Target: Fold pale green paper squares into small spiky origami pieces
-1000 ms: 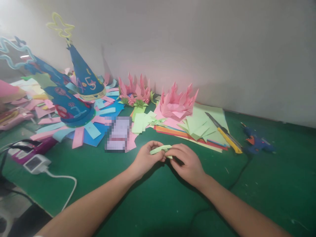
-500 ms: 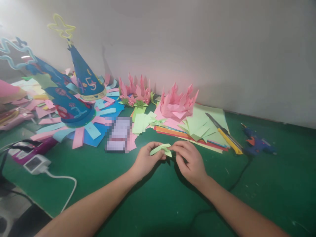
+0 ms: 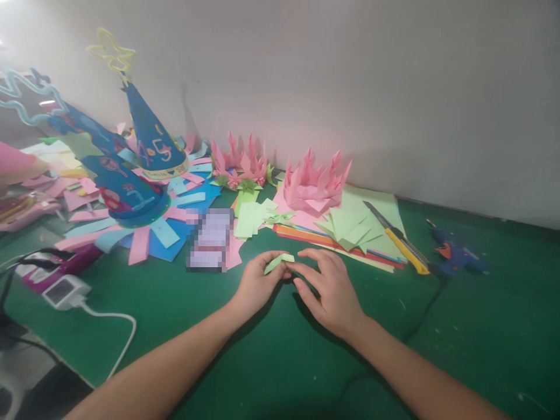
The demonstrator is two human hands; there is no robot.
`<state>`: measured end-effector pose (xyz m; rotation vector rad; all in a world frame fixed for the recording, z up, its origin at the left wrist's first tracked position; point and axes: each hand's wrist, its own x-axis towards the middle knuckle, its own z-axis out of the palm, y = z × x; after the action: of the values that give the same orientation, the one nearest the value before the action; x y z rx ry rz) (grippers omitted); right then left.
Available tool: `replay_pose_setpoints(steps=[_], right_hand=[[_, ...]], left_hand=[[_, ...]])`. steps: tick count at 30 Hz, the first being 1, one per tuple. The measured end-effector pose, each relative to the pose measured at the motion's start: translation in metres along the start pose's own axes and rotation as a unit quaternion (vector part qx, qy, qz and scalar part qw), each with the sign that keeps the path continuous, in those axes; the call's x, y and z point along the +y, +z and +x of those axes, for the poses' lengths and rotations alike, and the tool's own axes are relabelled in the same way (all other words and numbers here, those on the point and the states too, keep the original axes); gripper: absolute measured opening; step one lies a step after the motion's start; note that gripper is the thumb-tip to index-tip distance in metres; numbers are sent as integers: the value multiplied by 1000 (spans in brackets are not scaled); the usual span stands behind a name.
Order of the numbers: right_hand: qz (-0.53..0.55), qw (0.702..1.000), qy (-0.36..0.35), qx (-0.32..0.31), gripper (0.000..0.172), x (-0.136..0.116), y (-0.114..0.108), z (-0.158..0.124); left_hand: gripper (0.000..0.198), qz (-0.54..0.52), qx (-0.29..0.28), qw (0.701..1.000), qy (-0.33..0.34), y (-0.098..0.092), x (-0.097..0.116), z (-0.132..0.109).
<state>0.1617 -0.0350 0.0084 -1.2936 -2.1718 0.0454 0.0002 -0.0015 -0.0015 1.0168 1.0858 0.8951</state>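
Note:
Between thumb and fingers my left hand pinches a small folded piece of light green paper, just above the green table. My right hand is at its right side, fingers apart and curved, with the index fingertip against or very close to the paper's lower end. Beyond them lie a stack of coloured paper and loose light green sheets. A pink folded-paper crown stands on the stack. Another pink crown with green leaves is to its left.
On the right lie a yellow utility knife and a blue glue gun with its cord. A blurred phone-like object is left of my hands. Blue cone hats and paper strips fill the left, near a white charger.
The green paper's right part, a loose flap before, is folded in and mostly covered by my fingers. My right hand's fingers have opened and spread from their earlier pinch.

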Motion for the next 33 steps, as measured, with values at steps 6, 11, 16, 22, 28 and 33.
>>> replay_pose_setpoints(steps=[6, 11, 16, 22, 28, 33], right_hand=[[-40, 999, -18, 4, 27, -1, 0, 0], [-67, 997, -32, 4, 26, -3, -2, 2], [-6, 999, -52, 9, 29, -1, -2, 0], [228, 968, 77, 71, 33, 2, 10, -3], [328, 928, 167, 59, 25, 3, 15, 1], [275, 951, 141, 3, 11, 1, 8, 3]], left_hand=[[24, -21, 4, 1000, -14, 0, 4, -1], [26, -70, -19, 997, -39, -1, 9, -3], [25, -69, -25, 997, -21, -3, 9, -3], [33, -50, -27, 998, -27, -2, 8, -2], [28, -16, -40, 999, -18, 0, 9, -5], [22, -4, -50, 999, -18, 1, 12, -7]])
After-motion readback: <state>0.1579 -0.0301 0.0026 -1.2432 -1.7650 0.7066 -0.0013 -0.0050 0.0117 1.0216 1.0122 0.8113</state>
